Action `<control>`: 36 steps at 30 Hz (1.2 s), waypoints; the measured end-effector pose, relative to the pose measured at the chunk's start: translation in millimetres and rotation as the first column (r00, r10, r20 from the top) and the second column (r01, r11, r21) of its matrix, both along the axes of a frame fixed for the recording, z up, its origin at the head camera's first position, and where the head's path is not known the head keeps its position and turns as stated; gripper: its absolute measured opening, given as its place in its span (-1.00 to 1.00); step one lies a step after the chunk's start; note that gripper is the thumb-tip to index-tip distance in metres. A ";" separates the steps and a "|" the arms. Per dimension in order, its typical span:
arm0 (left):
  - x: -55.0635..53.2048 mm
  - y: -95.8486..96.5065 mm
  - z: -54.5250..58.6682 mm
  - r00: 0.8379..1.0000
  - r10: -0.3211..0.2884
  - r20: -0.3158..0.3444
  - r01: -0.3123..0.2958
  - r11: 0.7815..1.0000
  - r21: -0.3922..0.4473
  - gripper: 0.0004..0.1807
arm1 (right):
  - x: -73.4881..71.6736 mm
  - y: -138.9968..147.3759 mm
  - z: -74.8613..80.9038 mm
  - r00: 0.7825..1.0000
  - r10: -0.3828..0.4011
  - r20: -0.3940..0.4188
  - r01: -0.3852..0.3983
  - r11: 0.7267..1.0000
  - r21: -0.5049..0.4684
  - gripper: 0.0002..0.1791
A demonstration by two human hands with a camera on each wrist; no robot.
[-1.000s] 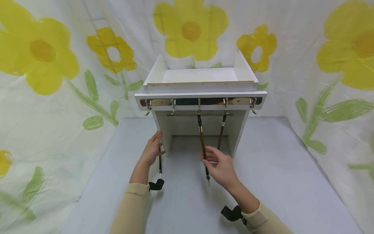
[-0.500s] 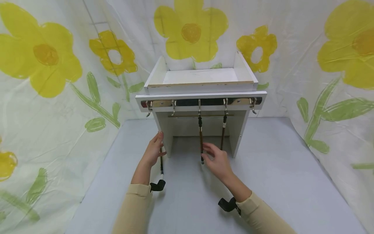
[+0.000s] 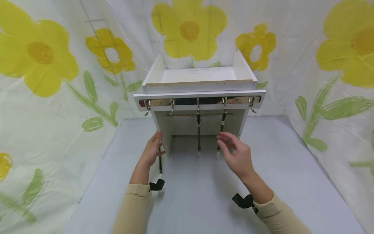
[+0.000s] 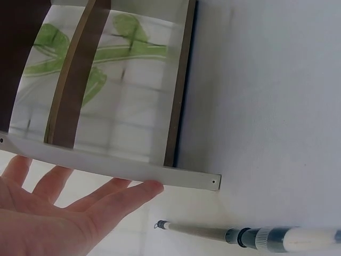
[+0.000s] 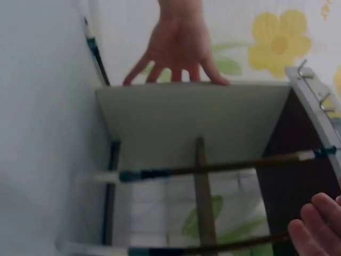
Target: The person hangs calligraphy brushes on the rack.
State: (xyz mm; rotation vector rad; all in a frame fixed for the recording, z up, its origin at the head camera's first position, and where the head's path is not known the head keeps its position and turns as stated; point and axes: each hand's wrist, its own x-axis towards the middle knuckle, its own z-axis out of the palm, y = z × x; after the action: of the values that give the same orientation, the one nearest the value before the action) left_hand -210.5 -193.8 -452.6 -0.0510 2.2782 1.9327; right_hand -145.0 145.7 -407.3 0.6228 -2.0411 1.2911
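Two calligraphy brushes hang tip down from the hook rail of a white wooden rack [image 3: 201, 94]. The middle brush [image 3: 199, 135] hangs free from the middle hook. Beside the right brush [image 3: 223, 124], on the hook to its right, is my right hand [image 3: 238, 156], fingers loosely bent; whether they touch it I cannot tell. My left hand [image 3: 151, 150] rests against the rack's left side panel, its fingers spread along the edge in the left wrist view. A third brush [image 4: 208, 231] lies on the table beyond that hand, partly hidden in the head view.
The metal rail has several hooks, and its left hook [image 3: 147, 107] holds nothing. A thin rod [image 3: 184, 115] crosses the rack behind the brushes. The pale table [image 3: 187, 201] reaches to a flower-printed curtain [image 3: 111, 55] at the back and sides.
My right hand let go of the middle brush, which now hangs straight, and moved right to the other hanging brush. My left hand stays on the side panel.
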 end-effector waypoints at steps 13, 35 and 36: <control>1.1 -0.4 7.5 1.000 -0.003 0.004 0.003 1.000 -0.013 -0.03 | -23.4 36.1 12.4 0.989 -0.148 -0.030 0.124 0.913 -0.389 -0.52; -0.8 -5.4 -2.1 0.999 -0.044 -0.006 0.044 0.999 0.010 -0.07 | -50.3 51.4 -25.2 0.871 0.078 0.485 0.066 0.960 -0.272 -0.44; -1.1 -7.9 -3.3 0.998 -0.055 -0.007 0.055 0.998 0.014 -0.08 | -49.0 51.0 -23.6 0.871 0.073 0.485 0.068 0.961 -0.267 -0.45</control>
State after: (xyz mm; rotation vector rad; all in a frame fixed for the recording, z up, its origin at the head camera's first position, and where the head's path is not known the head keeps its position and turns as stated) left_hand -211.6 -201.7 -455.9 0.0191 2.2446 1.9247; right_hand -193.9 196.7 -430.9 0.1699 -2.1811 1.8432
